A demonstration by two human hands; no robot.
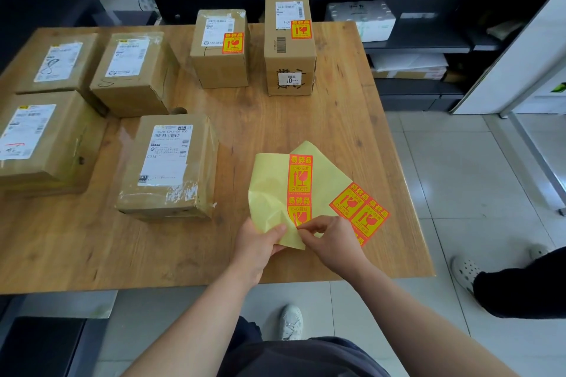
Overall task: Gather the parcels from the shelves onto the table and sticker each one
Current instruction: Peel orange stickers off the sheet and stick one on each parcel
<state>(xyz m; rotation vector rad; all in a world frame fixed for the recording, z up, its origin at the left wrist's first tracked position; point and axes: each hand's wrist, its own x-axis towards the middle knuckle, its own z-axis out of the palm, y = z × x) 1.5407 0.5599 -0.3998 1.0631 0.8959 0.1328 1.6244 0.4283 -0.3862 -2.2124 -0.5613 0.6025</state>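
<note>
On the left of the table (337,107) sit four parcels (131,70) with no warning sticker yet. The closest of them, the nearest parcel (168,162), lies flat with its label up and its long axis running away from me. Behind it, to the right, two stickered boxes (219,46) already carry theirs.

I judge that gathering is finished and I am mid-stickering, peeling the next label. My left hand (260,242) pinches the near edge of the yellow backing sheet (269,190), thumb on top, holding it up off the wood. The sheet's column of stickers runs lengthwise away from me, their tops pointing to the far edge.

My right hand (327,239) has its fingertips closed on the lower corner of the closest sticker (299,217), working it loose. A second sheet (360,211) lies underneath to the right, its stickers angled across the table.

Next I need to peel cleanly without curling the sticker onto itself, then carry it left to the nearest parcel and press it flat beside the label.
</note>
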